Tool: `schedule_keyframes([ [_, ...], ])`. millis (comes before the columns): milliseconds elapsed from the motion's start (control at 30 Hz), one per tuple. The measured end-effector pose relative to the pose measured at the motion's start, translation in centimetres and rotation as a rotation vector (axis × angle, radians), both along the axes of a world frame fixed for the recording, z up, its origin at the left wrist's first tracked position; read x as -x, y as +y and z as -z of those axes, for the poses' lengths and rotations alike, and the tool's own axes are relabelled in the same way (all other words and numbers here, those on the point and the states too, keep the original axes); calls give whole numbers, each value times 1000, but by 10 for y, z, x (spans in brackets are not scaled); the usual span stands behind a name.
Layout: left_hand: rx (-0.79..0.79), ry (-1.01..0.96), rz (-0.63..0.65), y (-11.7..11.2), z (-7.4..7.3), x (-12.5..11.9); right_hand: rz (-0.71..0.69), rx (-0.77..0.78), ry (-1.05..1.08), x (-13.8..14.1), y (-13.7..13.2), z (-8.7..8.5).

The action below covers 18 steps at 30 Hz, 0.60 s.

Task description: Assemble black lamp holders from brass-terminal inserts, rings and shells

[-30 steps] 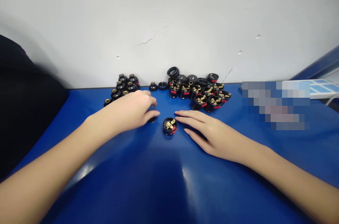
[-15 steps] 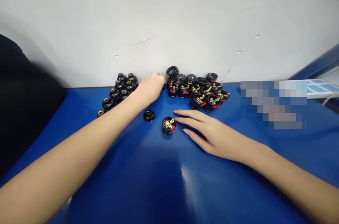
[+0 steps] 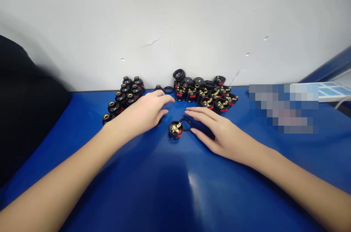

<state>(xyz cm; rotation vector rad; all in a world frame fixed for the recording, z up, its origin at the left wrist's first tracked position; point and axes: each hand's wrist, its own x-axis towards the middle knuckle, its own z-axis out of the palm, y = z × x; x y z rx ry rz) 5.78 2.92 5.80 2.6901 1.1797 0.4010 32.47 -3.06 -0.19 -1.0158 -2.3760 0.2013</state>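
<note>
A black lamp socket body with brass contacts and a red part at its side stands upright on the blue table, between my two hands. Just right of it lies a thin black ring, close to the thumb and fingertips of my right hand. That hand is open, fingers spread; whether it touches the ring I cannot tell. My left hand hovers left of the socket body, fingers apart and holding nothing visible. Beneath its thumb, only the edge of a dark cap shows.
At the left stand several capped black sockets in rows. Several open socket bodies and loose black caps crowd against the white wall. Another ring lies near the wall. Dark fabric fills the left edge.
My left hand has come back from near the wall and opened. A black ring now lies beside the socket body, by my right hand, whose fingers have shifted slightly.
</note>
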Motion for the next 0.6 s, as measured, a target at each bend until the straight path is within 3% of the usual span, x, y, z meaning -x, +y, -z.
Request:
schedule_keyframes([
  [167,-24,-172,27,-23,-2,16,-41,-3,-76,-1,-1,2],
  [267,56,-248,94,-33,1,22,-35,2,-61,-2,0,1],
  [433,240,-252,187,-43,17,19,-9,-15,-16,-1,-2,-4],
  [600,211,-291,159,-48,29,10,23,-39,78,1,-4,-5],
])
